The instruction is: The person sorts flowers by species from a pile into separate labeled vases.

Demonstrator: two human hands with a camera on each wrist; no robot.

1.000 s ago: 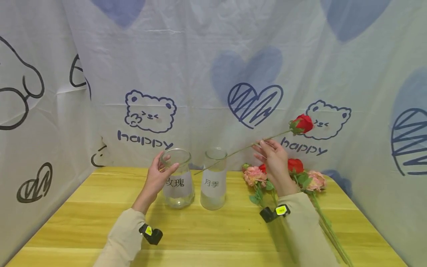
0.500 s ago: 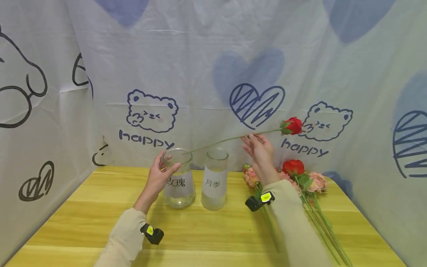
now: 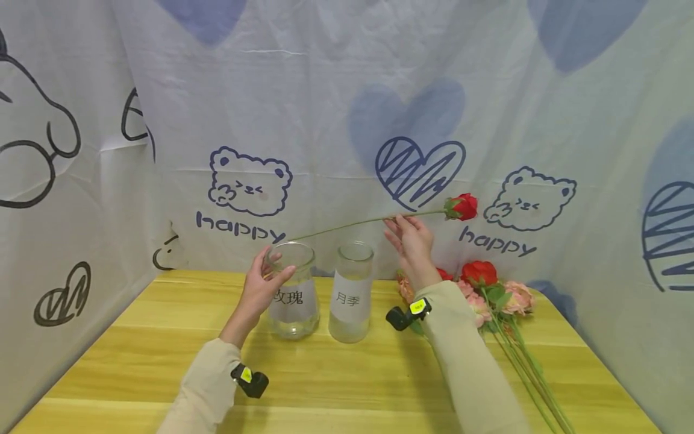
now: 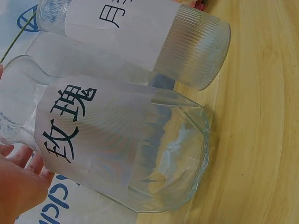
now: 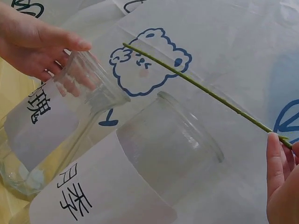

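My left hand [image 3: 261, 283] grips the neck of a clear glass vase [image 4: 173, 163] with a white paper label, which stands upright on the table. In my right hand [image 3: 414, 244] a red rose [image 3: 461, 207] is pinched by its long green stem [image 5: 201, 87]. The stem runs almost level to the left, its bare end at the mouth of the left vase in the head view. A narrower ribbed glass vase [image 3: 349, 295], also labelled, stands just right of the first. The rose's bloom is outside both wrist views.
On the right of the wooden table [image 3: 336, 392] lie several flowers: a red rose [image 3: 479, 273], pink blooms [image 3: 517, 298] and long stems [image 3: 534, 374] pointing toward the front. A printed cloth [image 3: 325, 120] hangs behind the table.
My right hand has moved left with the rose, bringing the stem end from in front of the right vase to the left vase's mouth. The left hand keeps its hold.
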